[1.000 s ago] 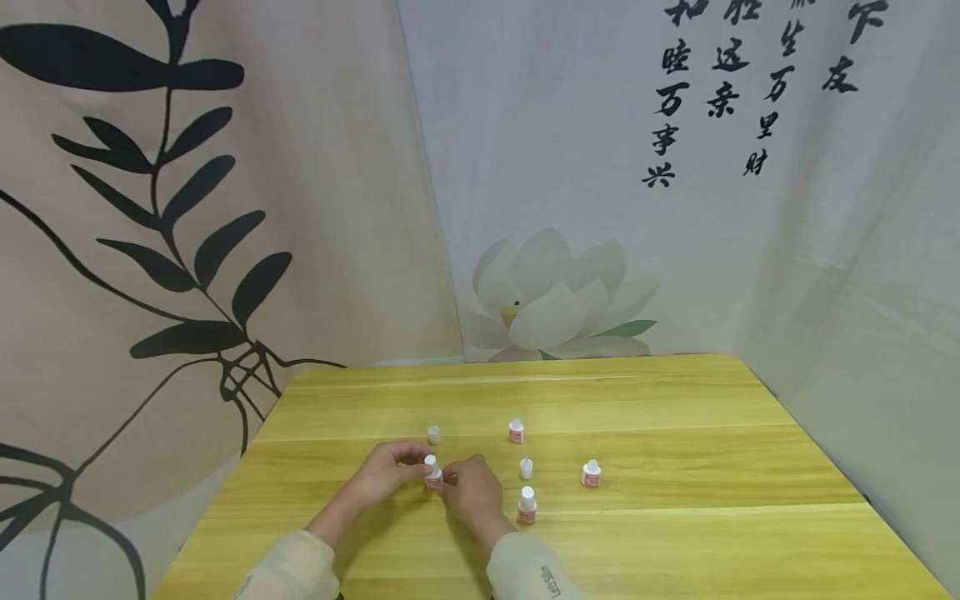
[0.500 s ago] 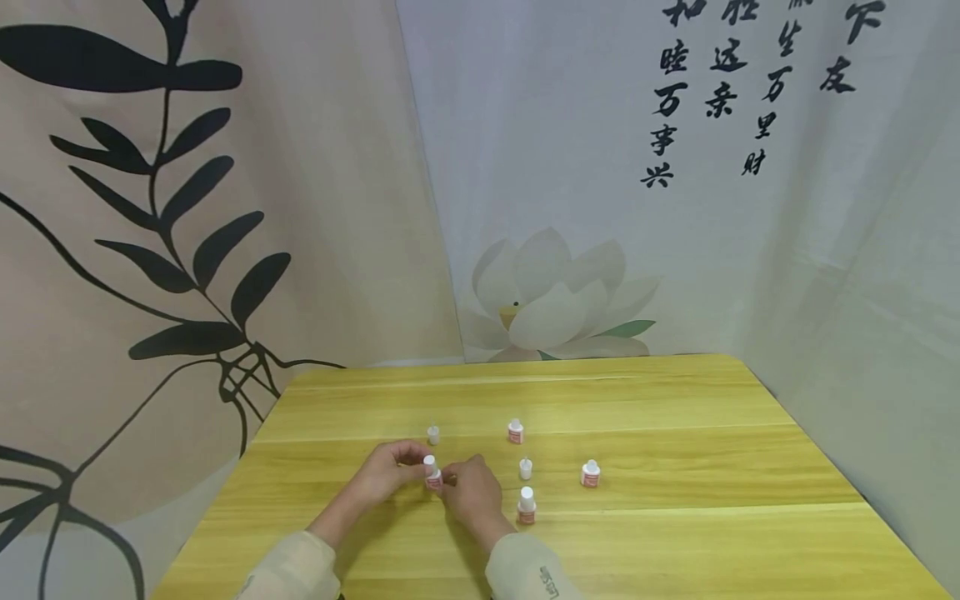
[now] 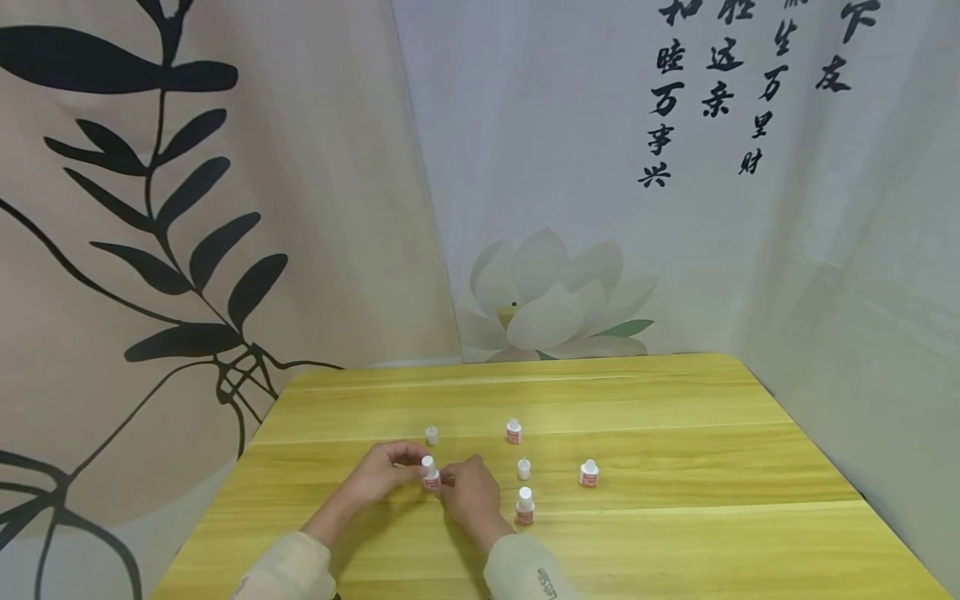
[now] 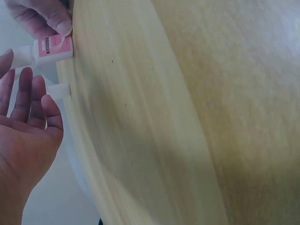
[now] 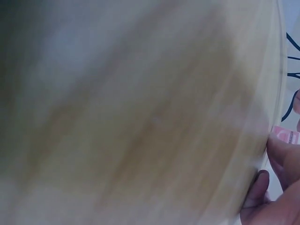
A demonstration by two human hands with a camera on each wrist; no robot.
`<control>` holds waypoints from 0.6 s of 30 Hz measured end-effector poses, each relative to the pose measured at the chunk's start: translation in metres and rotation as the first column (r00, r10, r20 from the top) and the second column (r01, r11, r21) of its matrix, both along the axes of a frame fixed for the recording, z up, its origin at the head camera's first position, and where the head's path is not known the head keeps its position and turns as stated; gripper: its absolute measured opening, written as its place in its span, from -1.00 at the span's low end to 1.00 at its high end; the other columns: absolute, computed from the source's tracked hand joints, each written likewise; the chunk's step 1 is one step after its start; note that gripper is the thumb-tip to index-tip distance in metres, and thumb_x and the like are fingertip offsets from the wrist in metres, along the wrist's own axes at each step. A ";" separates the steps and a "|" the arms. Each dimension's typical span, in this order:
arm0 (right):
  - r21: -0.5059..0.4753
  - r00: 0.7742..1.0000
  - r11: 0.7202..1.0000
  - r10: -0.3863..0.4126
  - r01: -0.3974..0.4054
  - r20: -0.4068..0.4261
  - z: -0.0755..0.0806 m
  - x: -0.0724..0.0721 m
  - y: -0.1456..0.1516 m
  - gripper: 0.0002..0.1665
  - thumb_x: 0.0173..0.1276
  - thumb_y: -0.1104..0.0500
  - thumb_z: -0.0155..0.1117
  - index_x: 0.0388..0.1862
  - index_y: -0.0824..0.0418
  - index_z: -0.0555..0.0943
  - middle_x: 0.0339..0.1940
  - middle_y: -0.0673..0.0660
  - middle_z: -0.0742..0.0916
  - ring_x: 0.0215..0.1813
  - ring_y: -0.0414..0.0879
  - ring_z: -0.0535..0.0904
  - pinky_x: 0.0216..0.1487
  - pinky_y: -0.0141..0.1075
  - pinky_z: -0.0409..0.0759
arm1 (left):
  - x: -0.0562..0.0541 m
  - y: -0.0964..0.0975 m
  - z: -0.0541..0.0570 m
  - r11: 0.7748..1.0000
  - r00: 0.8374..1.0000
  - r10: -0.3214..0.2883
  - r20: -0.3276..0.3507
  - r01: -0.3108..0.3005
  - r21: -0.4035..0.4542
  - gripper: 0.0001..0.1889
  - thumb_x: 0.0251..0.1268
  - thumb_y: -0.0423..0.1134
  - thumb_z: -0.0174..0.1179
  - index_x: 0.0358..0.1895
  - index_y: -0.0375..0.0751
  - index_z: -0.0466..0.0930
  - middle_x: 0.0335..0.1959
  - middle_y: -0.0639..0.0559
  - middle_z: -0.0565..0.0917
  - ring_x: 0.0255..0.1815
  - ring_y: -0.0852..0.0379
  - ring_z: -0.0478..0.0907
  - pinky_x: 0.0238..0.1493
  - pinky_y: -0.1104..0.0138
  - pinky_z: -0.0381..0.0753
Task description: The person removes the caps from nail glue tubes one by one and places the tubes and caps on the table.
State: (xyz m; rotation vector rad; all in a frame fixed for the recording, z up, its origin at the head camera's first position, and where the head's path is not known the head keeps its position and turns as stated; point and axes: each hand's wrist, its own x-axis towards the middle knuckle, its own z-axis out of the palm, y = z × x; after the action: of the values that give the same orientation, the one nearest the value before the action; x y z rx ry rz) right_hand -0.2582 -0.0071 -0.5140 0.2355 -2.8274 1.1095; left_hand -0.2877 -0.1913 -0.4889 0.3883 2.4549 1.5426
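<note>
A small white bottle with a pink label stands between the two hands in the head view. My left hand has its thumb and index finger at the white cap, and its other fingers are loosely bent. My right hand pinches the labelled body low down, its thumb on the label in the left wrist view. Only the label's edge shows in the right wrist view, beside the right thumb. Just behind the left fingers stands a small plain white piece with a narrow top.
On the wooden table stand a capped labelled bottle right of my right hand and a second plain white piece. Two shorter labelled bottles stand farther off, one at the back, one to the right. A printed curtain hangs behind.
The whole head view has shifted slightly. Both hands keep their places at the bottle, and no other object has visibly moved.
</note>
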 end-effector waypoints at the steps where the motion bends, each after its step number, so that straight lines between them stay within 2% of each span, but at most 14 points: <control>1: 0.001 1.000 1.000 -0.001 0.001 0.000 0.000 0.000 0.000 -0.86 0.16 0.10 0.51 -0.29 0.07 0.79 -0.31 0.12 0.60 -0.27 -0.05 0.50 -0.27 -0.13 0.54 | 0.000 0.000 -0.001 1.000 1.000 0.005 0.001 -0.005 0.002 -0.73 0.32 -0.22 0.31 0.02 -0.24 0.64 -0.13 -0.02 0.63 -0.03 -0.02 0.51 -0.07 0.03 0.56; 9: 0.010 1.000 1.000 0.000 0.000 -0.006 0.000 0.000 -0.001 -0.85 0.17 0.08 0.51 -0.28 0.06 0.79 -0.34 0.09 0.58 -0.30 -0.09 0.47 -0.31 -0.17 0.52 | -0.002 0.002 -0.004 1.000 1.000 0.028 -0.005 -0.028 0.000 -0.79 0.32 -0.24 0.31 -0.05 -0.21 0.65 -0.17 -0.01 0.64 -0.09 0.01 0.53 -0.12 0.08 0.55; 14: 0.005 1.000 1.000 -0.004 0.004 -0.003 0.000 0.000 -0.001 -0.83 0.17 0.06 0.52 -0.26 0.05 0.80 -0.36 0.07 0.54 -0.33 -0.12 0.43 -0.36 -0.22 0.48 | -0.001 0.003 -0.003 1.000 1.000 0.015 -0.023 -0.015 -0.001 -0.78 0.29 -0.20 0.34 -0.09 -0.23 0.65 -0.18 -0.01 0.66 -0.09 0.03 0.55 -0.10 0.17 0.53; 18: 0.003 1.000 1.000 -0.005 0.005 -0.007 0.000 0.001 -0.001 -0.83 0.16 0.07 0.52 -0.26 0.06 0.80 -0.37 0.05 0.53 -0.35 -0.14 0.41 -0.38 -0.25 0.46 | 0.000 0.002 -0.002 1.000 1.000 -0.002 -0.021 0.003 0.014 -0.74 0.29 -0.19 0.34 -0.06 -0.25 0.64 -0.17 -0.03 0.65 -0.08 0.02 0.54 -0.10 0.16 0.53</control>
State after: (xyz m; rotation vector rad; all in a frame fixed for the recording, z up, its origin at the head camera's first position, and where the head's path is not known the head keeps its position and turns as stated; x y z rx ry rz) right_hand -0.2571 -0.0079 -0.5140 0.2324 -2.8221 1.1005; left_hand -0.2874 -0.1891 -0.4906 0.4115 2.4598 1.5629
